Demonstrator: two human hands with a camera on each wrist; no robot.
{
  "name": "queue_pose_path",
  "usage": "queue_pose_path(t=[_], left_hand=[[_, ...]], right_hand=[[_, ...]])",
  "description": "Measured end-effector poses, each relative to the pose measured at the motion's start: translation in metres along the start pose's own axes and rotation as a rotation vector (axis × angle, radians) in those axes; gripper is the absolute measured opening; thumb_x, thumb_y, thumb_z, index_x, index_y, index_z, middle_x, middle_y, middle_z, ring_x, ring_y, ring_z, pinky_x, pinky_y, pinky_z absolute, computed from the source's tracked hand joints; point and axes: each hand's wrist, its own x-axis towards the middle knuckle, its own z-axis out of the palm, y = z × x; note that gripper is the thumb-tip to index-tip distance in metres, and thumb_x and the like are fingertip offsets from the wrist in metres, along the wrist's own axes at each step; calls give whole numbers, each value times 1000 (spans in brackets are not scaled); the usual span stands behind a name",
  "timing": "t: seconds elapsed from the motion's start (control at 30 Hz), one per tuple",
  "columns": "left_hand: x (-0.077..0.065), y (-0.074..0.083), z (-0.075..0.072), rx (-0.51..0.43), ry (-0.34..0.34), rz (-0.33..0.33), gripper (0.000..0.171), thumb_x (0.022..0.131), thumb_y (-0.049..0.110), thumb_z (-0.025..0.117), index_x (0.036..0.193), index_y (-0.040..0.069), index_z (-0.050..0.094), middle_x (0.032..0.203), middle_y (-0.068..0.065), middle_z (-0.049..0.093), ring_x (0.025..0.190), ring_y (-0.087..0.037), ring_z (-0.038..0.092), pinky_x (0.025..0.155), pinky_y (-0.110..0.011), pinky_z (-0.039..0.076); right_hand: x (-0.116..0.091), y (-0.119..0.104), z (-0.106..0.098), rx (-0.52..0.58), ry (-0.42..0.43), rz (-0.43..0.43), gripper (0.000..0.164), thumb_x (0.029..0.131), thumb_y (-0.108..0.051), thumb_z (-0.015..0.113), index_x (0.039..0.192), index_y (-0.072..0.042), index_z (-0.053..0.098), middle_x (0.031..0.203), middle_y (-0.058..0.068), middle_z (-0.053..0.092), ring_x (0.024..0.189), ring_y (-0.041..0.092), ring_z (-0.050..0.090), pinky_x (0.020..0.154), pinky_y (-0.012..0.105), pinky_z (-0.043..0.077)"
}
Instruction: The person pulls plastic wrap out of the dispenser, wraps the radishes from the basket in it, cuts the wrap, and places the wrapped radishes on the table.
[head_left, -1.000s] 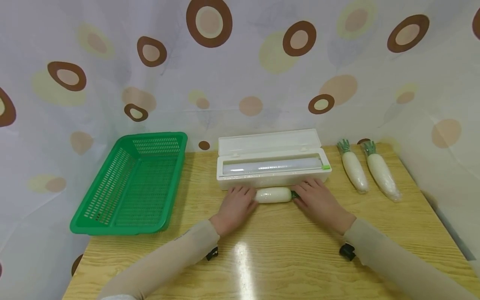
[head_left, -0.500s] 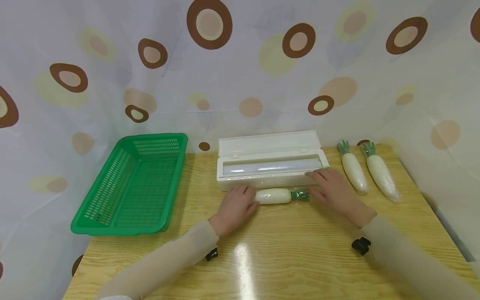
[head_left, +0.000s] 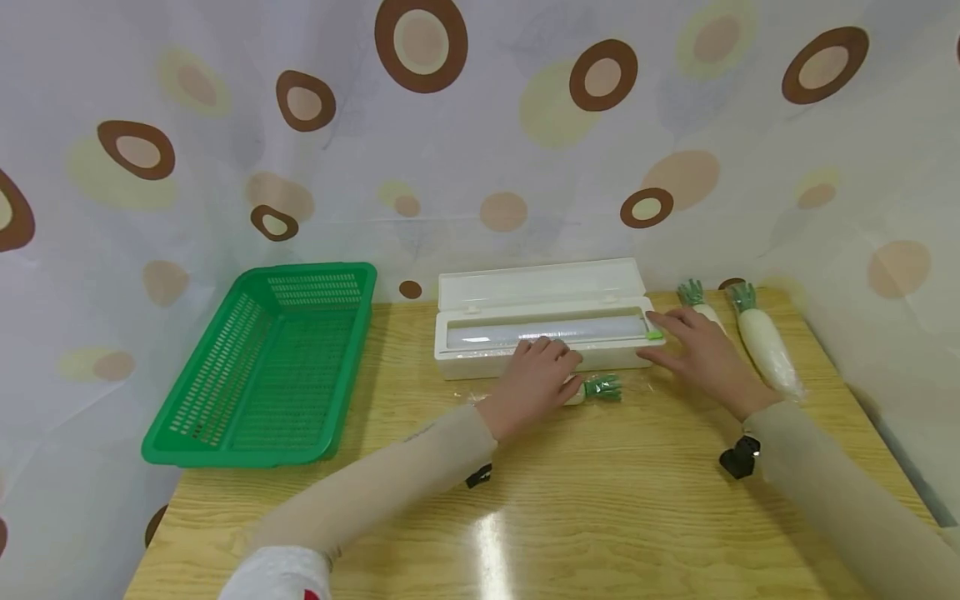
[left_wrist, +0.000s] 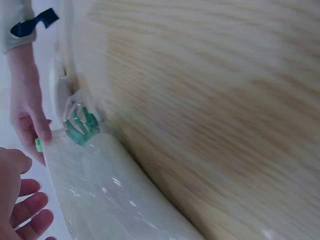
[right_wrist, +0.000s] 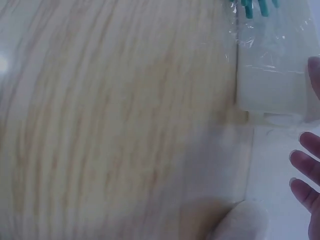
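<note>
A white radish (head_left: 575, 397) with green stem stubs (head_left: 602, 387) lies in front of a white cling film box (head_left: 517, 365), whose lid stands up at the back. Clear film (left_wrist: 95, 195) stretches over the radish in the left wrist view. My left hand (head_left: 531, 383) is over the radish near the box's front wall, fingers loosely bent and hiding most of the radish. At the box's right end is my right hand (head_left: 701, 350), thumb and fingers spread apart around the corner by the green cutter tab (head_left: 655, 335).
Left on the wooden table (head_left: 600, 517) stands a green slotted basket (head_left: 281, 383). Two film-wrapped radishes lie at the back right, one partly behind my right hand, the other radish (head_left: 767, 350) farther right. A patterned curtain (head_left: 480, 150) hangs behind the table.
My left hand has moved right and up from the radish's left end to over its body. My right hand has left the stem end and shifted right to the box's end.
</note>
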Motion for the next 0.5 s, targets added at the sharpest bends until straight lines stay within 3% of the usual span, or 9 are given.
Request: queue_pose_path(t=[0.13, 0.3, 0.5], left_hand=[[34, 13, 3, -79, -44, -23, 28, 110, 37, 54, 126, 20, 69, 119, 4, 67, 109, -16, 61, 87, -32, 49], [76, 25, 11, -138, -83, -98, 33, 110, 41, 52, 134, 23, 67, 127, 6, 67, 118, -13, 60, 96, -33, 50], [110, 39, 23, -198, -157, -171, 35, 107, 46, 55, 136, 30, 67, 128, 11, 67, 118, -11, 60, 98, -33, 51]], right_hand=[[-2, 3, 3, 47, -13, 43, 60, 88, -15, 84, 140, 3, 61, 122, 23, 66, 105, 43, 64, 86, 59, 52], [-3, 6, 6, 28, 35, -28, 62, 83, -6, 86, 139, 5, 62, 114, 22, 69, 96, 38, 65, 80, 54, 53], [-3, 7, 8, 17, 64, -44, 59, 81, -2, 86, 136, 2, 66, 101, 17, 70, 88, 33, 63, 74, 50, 49]])
